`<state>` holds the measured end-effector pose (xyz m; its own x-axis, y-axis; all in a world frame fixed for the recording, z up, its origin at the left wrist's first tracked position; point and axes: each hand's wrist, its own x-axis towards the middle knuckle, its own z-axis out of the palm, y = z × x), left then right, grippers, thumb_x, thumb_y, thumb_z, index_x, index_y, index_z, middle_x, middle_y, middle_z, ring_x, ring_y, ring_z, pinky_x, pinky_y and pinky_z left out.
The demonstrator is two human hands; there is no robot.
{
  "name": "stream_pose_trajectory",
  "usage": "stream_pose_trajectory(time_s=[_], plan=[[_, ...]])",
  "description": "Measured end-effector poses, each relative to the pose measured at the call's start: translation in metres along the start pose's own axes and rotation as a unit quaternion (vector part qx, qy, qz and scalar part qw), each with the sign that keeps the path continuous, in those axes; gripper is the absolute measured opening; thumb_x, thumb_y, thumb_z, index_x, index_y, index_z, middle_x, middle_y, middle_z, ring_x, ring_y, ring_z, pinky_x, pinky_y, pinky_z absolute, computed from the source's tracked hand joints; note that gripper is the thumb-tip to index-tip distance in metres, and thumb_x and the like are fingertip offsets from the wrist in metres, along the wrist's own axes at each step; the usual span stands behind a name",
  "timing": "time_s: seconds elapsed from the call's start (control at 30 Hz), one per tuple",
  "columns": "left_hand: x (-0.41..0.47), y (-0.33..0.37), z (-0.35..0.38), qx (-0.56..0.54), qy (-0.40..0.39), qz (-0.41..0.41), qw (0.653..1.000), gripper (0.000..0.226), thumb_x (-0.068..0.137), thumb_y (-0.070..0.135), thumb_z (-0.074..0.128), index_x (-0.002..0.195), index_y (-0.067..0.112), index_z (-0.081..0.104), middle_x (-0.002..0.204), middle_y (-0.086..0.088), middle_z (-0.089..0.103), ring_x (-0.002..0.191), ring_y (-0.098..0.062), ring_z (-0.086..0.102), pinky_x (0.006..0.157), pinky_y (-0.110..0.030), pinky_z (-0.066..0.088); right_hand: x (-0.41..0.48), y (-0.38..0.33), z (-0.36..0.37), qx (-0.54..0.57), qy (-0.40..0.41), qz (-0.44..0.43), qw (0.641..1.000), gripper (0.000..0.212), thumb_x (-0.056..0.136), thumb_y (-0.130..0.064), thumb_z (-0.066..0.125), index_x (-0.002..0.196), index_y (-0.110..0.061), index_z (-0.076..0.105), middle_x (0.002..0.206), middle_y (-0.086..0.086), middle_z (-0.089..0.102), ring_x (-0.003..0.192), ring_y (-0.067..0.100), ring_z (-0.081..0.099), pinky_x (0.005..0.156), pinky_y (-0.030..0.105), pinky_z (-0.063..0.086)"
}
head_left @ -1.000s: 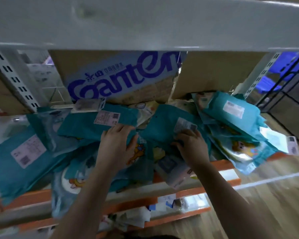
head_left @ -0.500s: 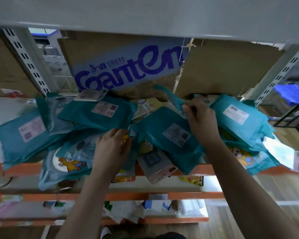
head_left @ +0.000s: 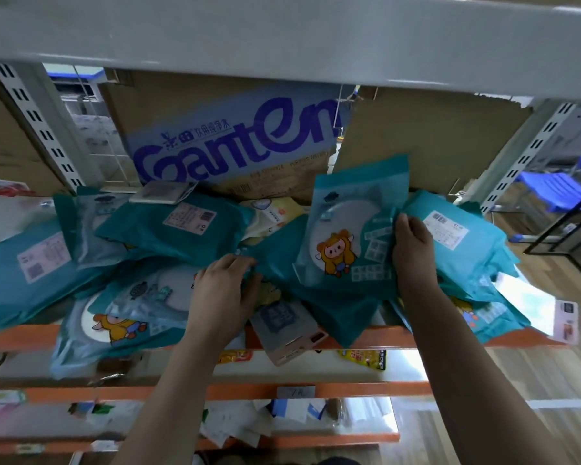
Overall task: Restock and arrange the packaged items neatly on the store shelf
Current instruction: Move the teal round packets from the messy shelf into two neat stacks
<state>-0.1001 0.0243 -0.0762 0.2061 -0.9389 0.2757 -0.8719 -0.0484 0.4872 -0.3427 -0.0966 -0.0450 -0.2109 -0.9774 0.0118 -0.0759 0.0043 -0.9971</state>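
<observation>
While the shelf (head_left: 17, 337) already carries plenty of stock, the teal packets (head_left: 182, 229) lie on it in a loose heap. Some are label up, some picture up, and several hang over the orange front edge, so by my judgement the filling is largely done and the tidying has barely begun. A cardboard box (head_left: 232, 146) with purple lettering stands behind them at the back.

Near the middle, one cartoon packet (head_left: 342, 223) stands almost upright above the heap, its picture side facing out. The right hand (head_left: 413, 256) holds it, fingers curled round its right edge. Just left of it, the left hand (head_left: 222, 293) rests low on the pile, fingers and thumb pinching the edge of a dark teal packet (head_left: 279, 250) that lies partly under the raised one.

Half a second ago the right hand held its packet tilted with the white label showing; now it is turned over and raised. The left hand has hardly shifted.
</observation>
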Motion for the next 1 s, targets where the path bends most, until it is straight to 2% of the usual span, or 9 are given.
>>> stream_pose_trajectory(time_s=[0.1,0.17,0.23,0.37,0.53,0.63,0.73,0.87,1.0], plan=[[0.000,0.001,0.006,-0.004,-0.009,0.015,1.000,0.027,0.094,0.028,0.056,0.114,0.013,0.065,0.112,-0.005,0.065,0.101,-0.028,0.059,0.086,-0.042,0.047,-0.003,0.012,-0.007,0.081,-0.023,0.096,0.992,0.027,0.096,-0.040,0.054,0.106,-0.015,0.059,0.092,0.004,0.068,0.077,0.018,0.071,0.068,0.034,0.060],[0.000,0.003,0.012,-0.003,-0.018,0.030,0.999,0.026,0.093,0.028,0.058,0.114,0.013,0.065,0.112,-0.005,0.065,0.102,-0.027,0.058,0.086,-0.041,0.047,-0.003,0.015,-0.012,0.102,-0.032,0.093,0.990,0.028,0.094,-0.028,0.062,0.116,-0.013,0.058,0.099,0.007,0.070,0.080,0.018,0.073,0.066,0.034,0.060],[0.003,0.006,0.018,0.024,-0.043,0.043,0.998,0.030,0.093,0.034,0.057,0.118,0.019,0.063,0.116,-0.002,0.062,0.109,-0.025,0.054,0.091,-0.039,0.044,-0.002,0.015,-0.019,0.082,-0.019,0.057,0.995,0.023,0.094,-0.022,0.061,0.115,-0.013,0.059,0.099,0.006,0.070,0.078,0.016,0.072,0.064,0.031,0.058],[0.013,0.009,0.027,0.082,-0.096,0.063,0.990,0.043,0.088,0.048,0.059,0.127,0.031,0.057,0.127,0.006,0.055,0.117,-0.021,0.043,0.096,-0.037,0.038,-0.002,0.014,-0.038,0.059,0.031,0.009,0.998,0.020,0.096,-0.024,0.057,0.113,-0.014,0.061,0.090,-0.001,0.072,0.074,0.012,0.072,0.061,0.027,0.056],[0.023,0.014,0.034,0.012,-0.098,0.077,0.992,0.032,0.084,0.037,0.069,0.114,0.025,0.069,0.122,0.008,0.058,0.109,-0.017,0.053,0.084,-0.034,0.048,-0.008,0.021,-0.057,0.065,0.071,0.003,0.995,0.022,0.096,-0.020,0.057,0.113,-0.009,0.062,0.086,-0.002,0.072,0.071,0.011,0.071,0.060,0.026,0.056],[0.025,0.018,0.037,0.010,-0.086,0.089,0.992,0.017,0.088,0.029,0.065,0.100,0.021,0.073,0.111,0.010,0.062,0.100,-0.013,0.058,0.074,-0.030,0.049,-0.013,0.025,-0.062,0.075,0.085,-0.002,0.994,0.020,0.096,-0.019,0.056,0.111,-0.008,0.062,0.082,-0.005,0.071,0.068,0.008,0.070,0.056,0.021,0.055],[0.029,0.020,0.034,-0.010,-0.072,0.090,0.993,0.011,0.090,0.021,0.060,0.093,0.020,0.070,0.102,0.011,0.064,0.093,-0.011,0.058,0.075,-0.031,0.048,-0.016,0.026,-0.064,0.093,0.089,-0.001,0.992,0.018,0.096,-0.019,0.056,0.110,-0.009,0.062,0.078,-0.008,0.072,0.069,0.007,0.071,0.056,0.020,0.055],[0.039,0.015,0.018,-0.074,-0.008,0.044,0.996,0.007,0.092,0.024,0.060,0.088,0.020,0.063,0.088,0.010,0.061,0.075,-0.009,0.057,0.068,-0.029,0.047,-0.018,0.027,-0.064,0.095,0.082,-0.003,0.992,0.016,0.097,-0.018,0.056,0.109,-0.010,0.061,0.076,-0.009,0.073,0.069,0.008,0.071,0.056,0.020,0.055],[0.041,0.015,0.018,-0.059,-0.054,0.055,0.995,0.009,0.088,0.028,0.066,0.089,0.019,0.065,0.094,0.004,0.060,0.082,-0.012,0.057,0.076,-0.031,0.049,-0.020,0.029,-0.063,0.101,0.078,-0.001,0.992,0.015,0.097,-0.018,0.055,0.109,-0.010,0.061,0.080,-0.006,0.073,0.072,0.009,0.071,0.058,0.021,0.056]])
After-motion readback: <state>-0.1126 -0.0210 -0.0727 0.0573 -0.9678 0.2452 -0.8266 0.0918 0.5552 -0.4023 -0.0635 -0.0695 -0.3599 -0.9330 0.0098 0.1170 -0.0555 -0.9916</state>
